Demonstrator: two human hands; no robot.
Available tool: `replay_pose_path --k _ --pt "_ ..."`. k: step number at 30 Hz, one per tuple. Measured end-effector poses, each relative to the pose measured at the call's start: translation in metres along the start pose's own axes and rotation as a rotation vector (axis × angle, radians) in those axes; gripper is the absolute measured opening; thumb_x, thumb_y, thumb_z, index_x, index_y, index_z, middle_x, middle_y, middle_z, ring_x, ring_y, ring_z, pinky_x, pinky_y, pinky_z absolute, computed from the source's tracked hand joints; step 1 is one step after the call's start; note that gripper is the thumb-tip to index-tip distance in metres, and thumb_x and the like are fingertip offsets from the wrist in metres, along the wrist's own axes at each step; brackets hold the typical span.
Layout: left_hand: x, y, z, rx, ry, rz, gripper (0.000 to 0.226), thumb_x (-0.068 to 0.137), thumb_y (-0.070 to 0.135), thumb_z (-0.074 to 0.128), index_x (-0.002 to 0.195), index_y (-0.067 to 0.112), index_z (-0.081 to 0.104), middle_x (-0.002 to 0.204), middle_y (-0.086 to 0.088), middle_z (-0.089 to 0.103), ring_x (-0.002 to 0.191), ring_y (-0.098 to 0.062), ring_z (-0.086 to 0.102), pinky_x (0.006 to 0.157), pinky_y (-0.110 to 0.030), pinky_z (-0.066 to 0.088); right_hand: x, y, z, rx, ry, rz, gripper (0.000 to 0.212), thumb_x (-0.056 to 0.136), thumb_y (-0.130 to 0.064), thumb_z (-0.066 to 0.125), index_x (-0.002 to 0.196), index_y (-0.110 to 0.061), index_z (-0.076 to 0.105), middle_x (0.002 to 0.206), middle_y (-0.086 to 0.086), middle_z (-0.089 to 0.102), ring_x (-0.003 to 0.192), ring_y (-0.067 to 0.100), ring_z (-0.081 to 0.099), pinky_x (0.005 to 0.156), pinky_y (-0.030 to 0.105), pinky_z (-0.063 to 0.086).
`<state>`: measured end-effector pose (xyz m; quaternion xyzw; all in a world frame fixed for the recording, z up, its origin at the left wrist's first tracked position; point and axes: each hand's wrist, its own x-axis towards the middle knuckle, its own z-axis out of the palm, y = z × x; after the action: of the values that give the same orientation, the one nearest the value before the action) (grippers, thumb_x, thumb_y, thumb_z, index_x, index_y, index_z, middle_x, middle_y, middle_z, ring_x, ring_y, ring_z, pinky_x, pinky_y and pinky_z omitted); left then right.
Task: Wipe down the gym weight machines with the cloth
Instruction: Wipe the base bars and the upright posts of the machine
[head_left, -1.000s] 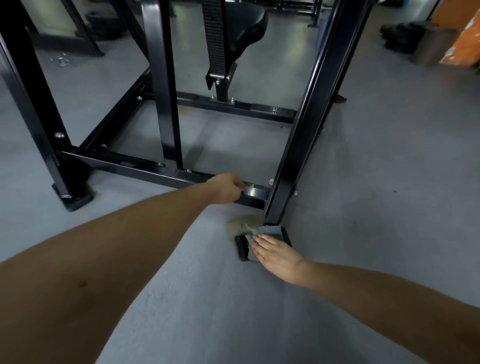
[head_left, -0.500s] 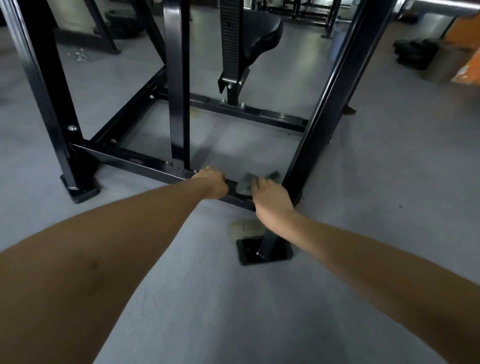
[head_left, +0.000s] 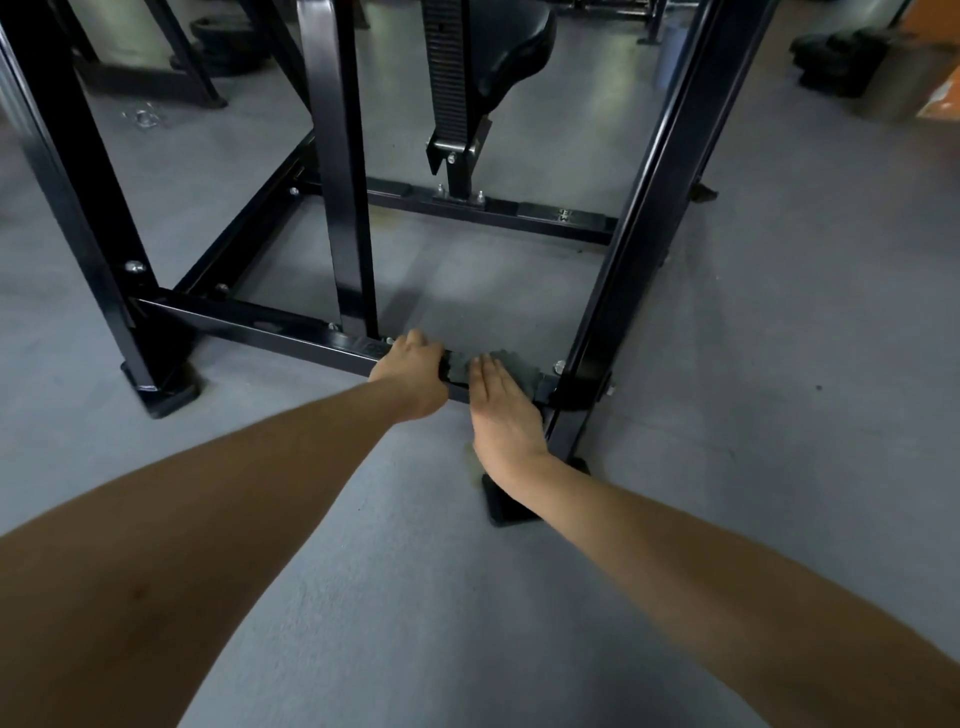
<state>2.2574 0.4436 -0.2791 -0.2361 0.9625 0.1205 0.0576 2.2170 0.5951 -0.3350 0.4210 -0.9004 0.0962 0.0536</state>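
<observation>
- Down at floor level, head view: a person reaches both bare arms to the lowest front bar (head_left: 270, 332) of a black weight machine (head_left: 332, 156), the part of the frame under the wipe.
- The cloth (head_left: 519, 370), grey and bunched flat, lies on top of the bar just beside the slanted right post (head_left: 649, 234), near the bolted joint.
- The right hand (head_left: 501, 410) lies palm down on the cloth, fingers straight and together, pressing it onto the bar; a flat hold of this kind probably spreads pressure for a sliding stroke.
- The left hand (head_left: 413, 366) has its fingers curled over the same bar, clamped on it just left of the cloth, seemingly as a brace while the person leans low.
- The two hands sit side by side, close but apart.
- Behind, a padded seat (head_left: 514, 57) stands over the rear rail, with grey floor (head_left: 727, 415) all around.
</observation>
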Motion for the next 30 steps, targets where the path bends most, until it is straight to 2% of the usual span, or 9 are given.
replay_pose_path --k 2,6,11,15,17,20,24,27,30 --pt "0.001 0.001 0.005 0.038 0.013 0.010 0.046 0.090 0.016 0.059 0.135 0.010 0.053 0.135 -0.014 0.041 0.132 -0.034 0.039 0.105 -0.048 0.047 -0.015 0.015 0.002 -0.121 -0.033 -0.002 0.077 0.078 0.001 0.078 0.148 0.009 0.047 0.149 0.027 0.053 0.138 0.036 0.055 0.113 0.040 0.048" --pt "0.007 0.004 0.006 0.105 0.033 -0.001 0.044 0.089 0.023 0.061 0.131 0.012 0.053 0.130 -0.012 0.044 0.126 -0.033 0.043 0.105 -0.051 0.045 -0.033 0.027 0.000 -0.141 -0.064 0.016 0.076 0.074 0.000 0.082 0.143 0.011 0.052 0.143 0.030 0.057 0.132 0.038 0.060 0.111 0.041 0.050" --pt "0.005 -0.009 0.006 0.085 0.075 -0.122 0.049 0.090 0.026 0.062 0.135 0.010 0.050 0.134 -0.013 0.042 0.126 -0.034 0.043 0.105 -0.050 0.043 -0.019 0.008 0.002 0.187 0.087 0.054 0.082 0.073 0.016 0.072 0.150 0.006 0.045 0.153 0.023 0.050 0.142 0.035 0.050 0.116 0.037 0.037" --pt "0.000 -0.034 0.004 0.024 0.104 -0.236 0.053 0.088 0.020 0.058 0.139 0.010 0.045 0.134 -0.013 0.040 0.127 -0.035 0.042 0.105 -0.049 0.042 0.006 -0.005 0.005 0.233 0.088 0.017 0.077 0.089 0.008 0.058 0.160 -0.003 0.031 0.164 0.014 0.037 0.152 0.028 0.034 0.125 0.030 0.019" --pt "-0.002 -0.046 0.002 0.019 0.107 -0.264 0.055 0.088 0.019 0.058 0.140 0.009 0.045 0.137 -0.014 0.039 0.128 -0.035 0.042 0.106 -0.048 0.043 0.015 -0.002 0.002 0.224 0.049 -0.021 0.077 0.091 0.006 0.055 0.162 -0.006 0.028 0.165 0.010 0.035 0.152 0.025 0.033 0.125 0.027 0.018" --pt "-0.002 -0.063 0.000 0.029 0.101 -0.290 0.058 0.085 0.016 0.059 0.141 0.009 0.044 0.141 -0.013 0.037 0.128 -0.034 0.043 0.105 -0.048 0.045 0.029 -0.002 -0.001 0.211 0.036 -0.133 0.073 0.090 0.009 0.052 0.159 -0.005 0.034 0.163 0.011 0.040 0.150 0.027 0.037 0.123 0.028 0.023" --pt "0.003 -0.066 0.003 0.085 0.169 -0.271 0.058 0.082 0.016 0.061 0.137 0.010 0.046 0.135 -0.012 0.043 0.126 -0.032 0.043 0.104 -0.046 0.044 0.024 0.002 0.011 0.134 0.034 -0.372 0.079 0.065 0.020 0.076 0.140 0.003 0.060 0.143 0.019 0.061 0.131 0.036 0.060 0.110 0.040 0.046" --pt "0.007 -0.065 0.008 0.059 0.192 -0.275 0.059 0.082 0.017 0.064 0.135 0.011 0.042 0.136 -0.013 0.042 0.125 -0.033 0.045 0.103 -0.045 0.045 0.007 0.021 0.009 0.075 0.061 -0.437 0.072 0.065 0.011 0.079 0.135 0.000 0.066 0.142 0.015 0.063 0.130 0.033 0.062 0.110 0.043 0.046" --pt "0.010 -0.070 0.012 0.053 0.209 -0.251 0.061 0.079 0.018 0.068 0.133 0.013 0.041 0.133 -0.012 0.043 0.122 -0.033 0.047 0.101 -0.045 0.048 -0.012 0.028 0.008 0.051 0.072 -0.365 0.069 0.076 0.001 0.075 0.143 -0.001 0.059 0.152 0.014 0.055 0.141 0.031 0.053 0.118 0.044 0.041"
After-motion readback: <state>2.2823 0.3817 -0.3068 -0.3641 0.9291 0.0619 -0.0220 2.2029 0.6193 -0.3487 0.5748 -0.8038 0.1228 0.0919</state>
